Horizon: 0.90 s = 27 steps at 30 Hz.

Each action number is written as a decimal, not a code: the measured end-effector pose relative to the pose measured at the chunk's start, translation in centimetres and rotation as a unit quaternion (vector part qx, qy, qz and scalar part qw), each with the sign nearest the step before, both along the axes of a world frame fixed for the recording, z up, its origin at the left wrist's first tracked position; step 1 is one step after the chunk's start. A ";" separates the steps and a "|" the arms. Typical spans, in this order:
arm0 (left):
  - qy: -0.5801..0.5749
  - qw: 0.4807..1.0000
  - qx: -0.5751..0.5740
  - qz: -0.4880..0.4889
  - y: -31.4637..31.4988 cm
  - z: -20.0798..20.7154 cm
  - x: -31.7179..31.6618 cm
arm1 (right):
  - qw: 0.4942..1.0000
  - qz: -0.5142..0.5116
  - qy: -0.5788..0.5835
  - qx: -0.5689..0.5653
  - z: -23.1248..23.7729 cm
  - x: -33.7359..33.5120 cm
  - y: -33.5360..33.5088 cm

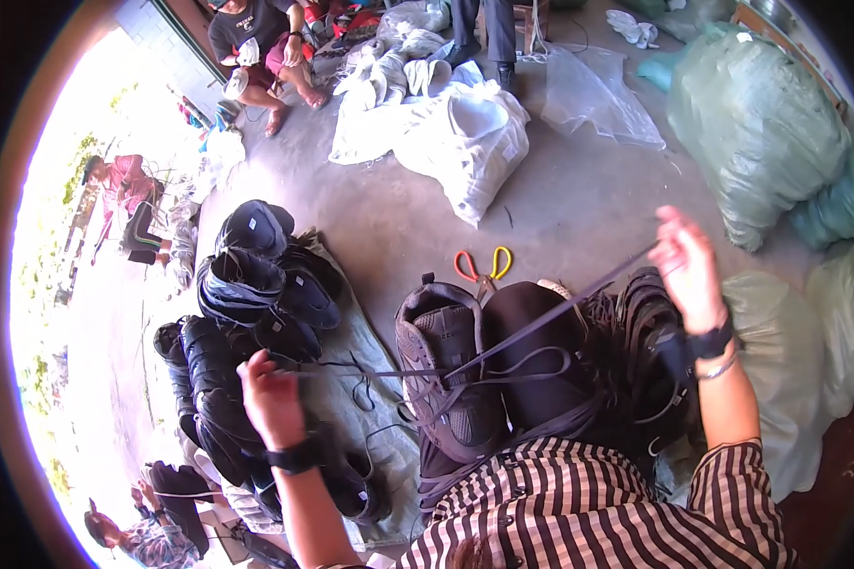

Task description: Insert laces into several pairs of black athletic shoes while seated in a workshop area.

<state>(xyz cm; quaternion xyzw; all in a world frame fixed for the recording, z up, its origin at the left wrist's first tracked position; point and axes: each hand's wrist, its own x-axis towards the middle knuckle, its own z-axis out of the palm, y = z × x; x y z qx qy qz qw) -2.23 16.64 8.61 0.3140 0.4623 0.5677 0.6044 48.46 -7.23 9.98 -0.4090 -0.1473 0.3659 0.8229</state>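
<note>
A dark shoe [474, 417] rests against my lap with its toe toward me, laces threaded through it. My left hand [273, 398], left of the shoe, pinches one end of the dark shoelace [560, 308]. Out to the upper right, my right hand [688, 266] grips the other end. The lace is drawn taut between both hands and crosses over the shoe, with a loose loop at its right. Just beyond the shoe lie scissors [485, 280] with one red and one yellow handle.
Dark shoes [247, 284] are heaped on a pale sheet [356, 303] at left; more dark shoes [650, 313] sit at right. A white sack [465, 142] and clear plastic [603, 95] lie ahead. Large stuffed greenish bags [759, 123] stand right. Several people [256, 47] are nearby.
</note>
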 end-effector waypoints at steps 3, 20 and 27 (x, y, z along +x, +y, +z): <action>-0.115 0.973 -0.051 0.195 3.4 -3.2 -10.2 | 0.978 -0.194 0.003 -0.073 -5.9 11.1 -8.0; 0.585 0.610 0.442 -0.301 -12.1 1.8 13.4 | 0.723 0.353 -0.573 -0.157 -1.7 -15.3 5.4; 0.533 0.684 0.312 -0.388 -8.9 2.0 13.0 | 0.834 0.393 -0.374 -0.101 -3.3 -12.6 6.0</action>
